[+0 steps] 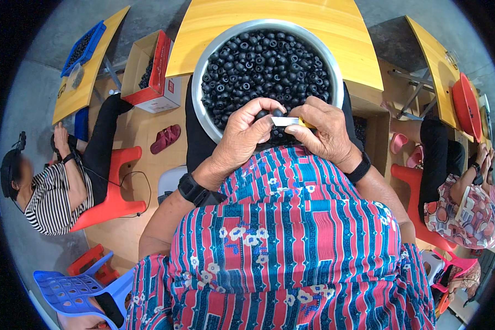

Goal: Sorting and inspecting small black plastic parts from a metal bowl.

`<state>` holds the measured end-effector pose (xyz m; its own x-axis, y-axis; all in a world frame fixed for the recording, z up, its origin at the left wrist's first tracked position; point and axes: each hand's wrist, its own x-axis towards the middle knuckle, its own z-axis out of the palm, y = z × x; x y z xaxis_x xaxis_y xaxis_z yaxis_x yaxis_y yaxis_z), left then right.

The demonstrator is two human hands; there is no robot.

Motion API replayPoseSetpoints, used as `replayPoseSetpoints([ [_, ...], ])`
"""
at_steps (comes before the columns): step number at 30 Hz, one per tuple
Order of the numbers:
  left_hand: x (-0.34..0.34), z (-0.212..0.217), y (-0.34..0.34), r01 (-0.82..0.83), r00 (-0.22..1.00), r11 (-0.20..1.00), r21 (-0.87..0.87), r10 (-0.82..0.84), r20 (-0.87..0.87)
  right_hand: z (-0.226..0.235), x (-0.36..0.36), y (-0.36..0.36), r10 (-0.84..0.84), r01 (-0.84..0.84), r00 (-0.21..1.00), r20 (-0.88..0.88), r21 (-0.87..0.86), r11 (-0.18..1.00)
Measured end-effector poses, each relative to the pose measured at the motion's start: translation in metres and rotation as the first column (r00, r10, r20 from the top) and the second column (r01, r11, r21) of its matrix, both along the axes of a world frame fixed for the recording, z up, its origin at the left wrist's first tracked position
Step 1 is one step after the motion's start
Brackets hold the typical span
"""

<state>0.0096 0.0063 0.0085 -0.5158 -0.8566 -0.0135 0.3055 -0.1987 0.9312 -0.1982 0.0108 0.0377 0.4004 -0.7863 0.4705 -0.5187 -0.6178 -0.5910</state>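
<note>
A wide metal basin point(199, 96) sits in front of me, filled with small round black parts point(269, 60), many with a hole or ring-shaped recess. Over its near rim, my left hand point(245, 129) is closed, pinching a black part point(262, 115) between thumb and fingers. My right hand point(327, 129) grips a small knife point(286, 121) with a flat silvery blade and a bit of yellow handle showing. The blade points left and reaches the left thumb and fingertips. Fingers partly hide where blade and part meet.
The basin overlaps a yellow wooden table point(346, 38). Left of it stands a red-and-white carton point(159, 82) with black parts; an open carton point(377, 135) is on the right. Seated people work at either side. Pink sandals point(165, 138) lie on the floor.
</note>
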Motion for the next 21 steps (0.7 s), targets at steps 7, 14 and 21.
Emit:
replayPoseSetpoints([
  [7, 0.0009, 0.003, 0.0008, 0.007, 1.0, 1.0, -0.027, -0.006, 0.027, 0.0009, 0.0011, 0.0003, -0.012, 0.011, 0.999, -0.035, -0.018, 1.0],
  [14, 0.0019, 0.0027, 0.0007, 0.013, 0.997, 0.998, -0.067, -0.008, 0.072, -0.0007, 0.0011, 0.0005, -0.026, 0.026, 0.999, -0.029, -0.008, 1.0],
  [21, 0.0003, 0.0085, 0.0027, -0.016, 0.994, 0.993, -0.114, 0.028, 0.102, 0.0001, 0.0008, 0.0006, -0.014, 0.012, 0.998, -0.053, -0.034, 0.999],
])
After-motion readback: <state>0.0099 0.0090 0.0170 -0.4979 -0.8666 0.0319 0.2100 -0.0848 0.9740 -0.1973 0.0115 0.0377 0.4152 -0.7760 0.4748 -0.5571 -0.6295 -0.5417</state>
